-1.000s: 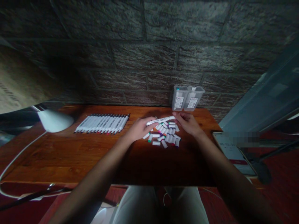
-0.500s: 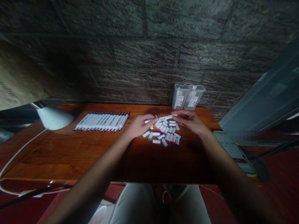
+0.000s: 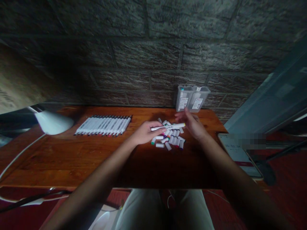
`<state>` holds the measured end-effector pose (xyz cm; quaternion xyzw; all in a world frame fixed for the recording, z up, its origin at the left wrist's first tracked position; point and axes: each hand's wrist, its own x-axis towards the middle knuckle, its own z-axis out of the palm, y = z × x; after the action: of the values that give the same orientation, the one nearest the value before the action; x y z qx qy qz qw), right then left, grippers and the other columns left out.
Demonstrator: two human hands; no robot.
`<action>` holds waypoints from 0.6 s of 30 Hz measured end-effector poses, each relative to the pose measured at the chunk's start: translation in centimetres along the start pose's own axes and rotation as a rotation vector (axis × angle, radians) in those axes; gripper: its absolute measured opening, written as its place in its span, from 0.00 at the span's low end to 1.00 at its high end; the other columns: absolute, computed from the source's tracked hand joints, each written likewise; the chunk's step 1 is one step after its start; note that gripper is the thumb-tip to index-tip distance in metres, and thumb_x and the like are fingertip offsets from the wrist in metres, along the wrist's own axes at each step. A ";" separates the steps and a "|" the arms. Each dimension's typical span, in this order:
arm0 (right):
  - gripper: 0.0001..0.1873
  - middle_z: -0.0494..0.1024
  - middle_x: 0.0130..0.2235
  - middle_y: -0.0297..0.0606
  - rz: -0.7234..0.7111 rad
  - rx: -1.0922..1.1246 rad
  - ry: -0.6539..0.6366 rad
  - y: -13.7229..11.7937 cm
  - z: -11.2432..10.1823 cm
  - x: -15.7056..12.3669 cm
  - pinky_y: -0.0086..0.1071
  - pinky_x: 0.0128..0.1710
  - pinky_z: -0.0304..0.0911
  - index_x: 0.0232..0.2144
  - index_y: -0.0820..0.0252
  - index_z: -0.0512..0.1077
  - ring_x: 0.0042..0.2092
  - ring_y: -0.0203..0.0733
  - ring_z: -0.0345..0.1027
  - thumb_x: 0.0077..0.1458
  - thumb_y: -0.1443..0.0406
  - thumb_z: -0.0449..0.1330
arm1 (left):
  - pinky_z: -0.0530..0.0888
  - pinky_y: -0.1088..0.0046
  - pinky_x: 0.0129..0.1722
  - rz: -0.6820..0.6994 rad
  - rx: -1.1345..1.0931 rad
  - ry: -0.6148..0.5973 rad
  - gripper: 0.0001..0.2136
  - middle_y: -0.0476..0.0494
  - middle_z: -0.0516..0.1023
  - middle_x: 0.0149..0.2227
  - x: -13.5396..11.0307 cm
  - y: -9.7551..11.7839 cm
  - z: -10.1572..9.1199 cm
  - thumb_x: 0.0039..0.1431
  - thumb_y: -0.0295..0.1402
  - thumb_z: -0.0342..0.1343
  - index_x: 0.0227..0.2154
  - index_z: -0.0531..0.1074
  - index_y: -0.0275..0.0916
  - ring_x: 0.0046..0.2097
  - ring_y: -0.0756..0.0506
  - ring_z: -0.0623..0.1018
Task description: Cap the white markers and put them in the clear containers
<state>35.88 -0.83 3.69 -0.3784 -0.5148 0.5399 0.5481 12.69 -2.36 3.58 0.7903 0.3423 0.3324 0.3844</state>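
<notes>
1. Now the right hand (image 3: 194, 125) is off the white marker pen (image 3: 177, 126), whose end it was touching half a second ago; its fingers are loosely spread, visibly grasping nothing, just beside that yellow-marked end.
2. The left hand (image 3: 144, 132) is closed around the pen's other end, holding it above the loose marker caps (image 3: 172, 140).
3. Leftward lies a row of markers (image 3: 103, 125); behind stand clear plastic cases (image 3: 197, 101).
</notes>
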 end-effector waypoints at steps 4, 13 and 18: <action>0.31 0.74 0.24 0.33 0.103 0.209 0.088 -0.3 1.5 -0.3 0.28 0.22 0.56 0.23 0.57 0.74 0.23 0.32 0.63 0.47 0.36 0.58 | 0.68 0.78 0.30 0.031 -0.009 -0.111 0.14 0.47 0.75 0.28 -0.3 0.4 0.8 0.61 0.42 0.57 0.35 0.77 0.34 0.30 0.50 0.72; 0.30 0.68 0.22 0.32 0.179 0.343 -0.050 -0.3 2.5 -1.3 0.30 0.22 0.53 0.21 0.57 0.67 0.22 0.33 0.58 0.52 0.37 0.56 | 0.66 0.80 0.29 0.103 0.078 -0.149 0.12 0.49 0.75 0.28 -0.7 1.3 1.6 0.62 0.39 0.57 0.35 0.78 0.34 0.29 0.52 0.71; 0.30 0.64 0.22 0.31 0.177 0.274 -0.146 0.2 2.9 -1.5 0.30 0.24 0.54 0.21 0.56 0.64 0.23 0.34 0.56 0.53 0.37 0.54 | 0.66 0.79 0.29 0.092 0.094 -0.152 0.12 0.49 0.76 0.28 -0.9 1.0 1.4 0.63 0.39 0.57 0.35 0.79 0.35 0.30 0.51 0.72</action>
<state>33.16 -2.72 3.75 -0.3038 -0.4395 0.6770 0.5062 13.54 -4.09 3.46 0.8454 0.2908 0.2720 0.3560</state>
